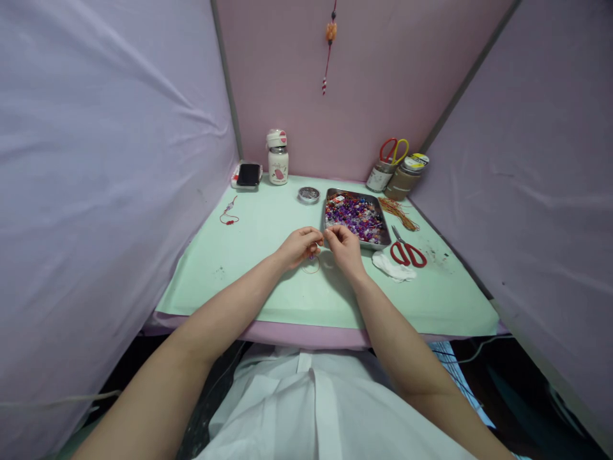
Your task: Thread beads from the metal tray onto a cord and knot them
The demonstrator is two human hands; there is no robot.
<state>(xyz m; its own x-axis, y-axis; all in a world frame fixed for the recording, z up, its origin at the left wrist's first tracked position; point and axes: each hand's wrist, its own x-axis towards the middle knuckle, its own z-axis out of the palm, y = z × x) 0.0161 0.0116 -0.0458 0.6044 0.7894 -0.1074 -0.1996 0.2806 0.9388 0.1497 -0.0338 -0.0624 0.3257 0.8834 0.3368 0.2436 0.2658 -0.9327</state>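
My left hand (302, 247) is closed in a pinch above the middle of the table, on a thin orange-brown cord (311, 273). The cord hangs in a small loop below the fingers, and a purple bead (312, 257) shows beside them. Close by on the right, my right hand (343, 250) has thumb and forefinger pressed together, the tips almost meeting the left fingertips. Whatever lies between them is too small to make out. Just beyond the right hand stands a metal tray (383, 245) of mixed purple, clear and orange beads.
Red-handled scissors (407, 253) and a crumpled white cloth (395, 267) lie at the right, near a cord bundle (400, 213). Behind stand a round container (309, 195), bottle (278, 163), phone (249, 174) and jars (407, 179). A red beaded bracelet (230, 221) lies left.
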